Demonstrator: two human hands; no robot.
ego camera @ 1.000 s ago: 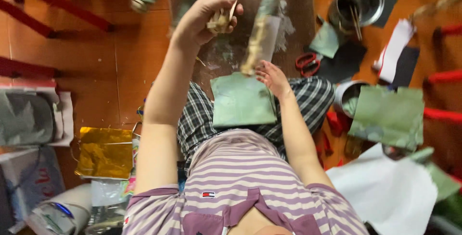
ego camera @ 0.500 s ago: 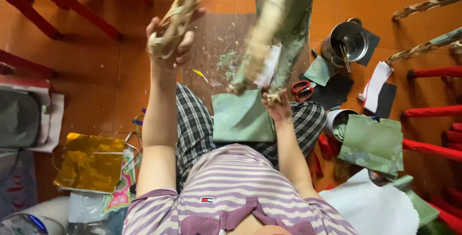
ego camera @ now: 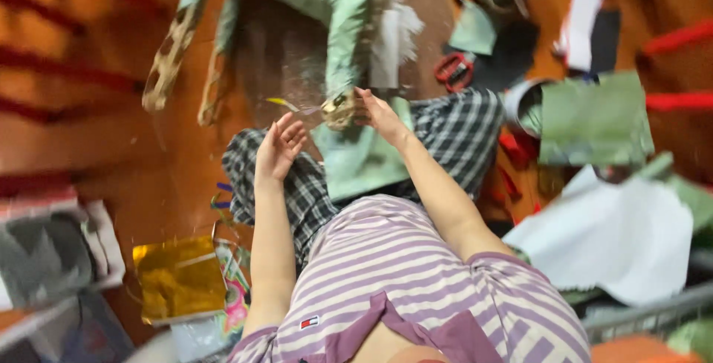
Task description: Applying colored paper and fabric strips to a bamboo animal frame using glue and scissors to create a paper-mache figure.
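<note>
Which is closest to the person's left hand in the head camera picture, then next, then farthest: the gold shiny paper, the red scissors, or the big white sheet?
From the left hand:
1. Gold shiny paper, on the floor below it, on the left side.
2. Red scissors, up and across to the right, past the right hand.
3. Big white sheet, far over on the right.
</note>
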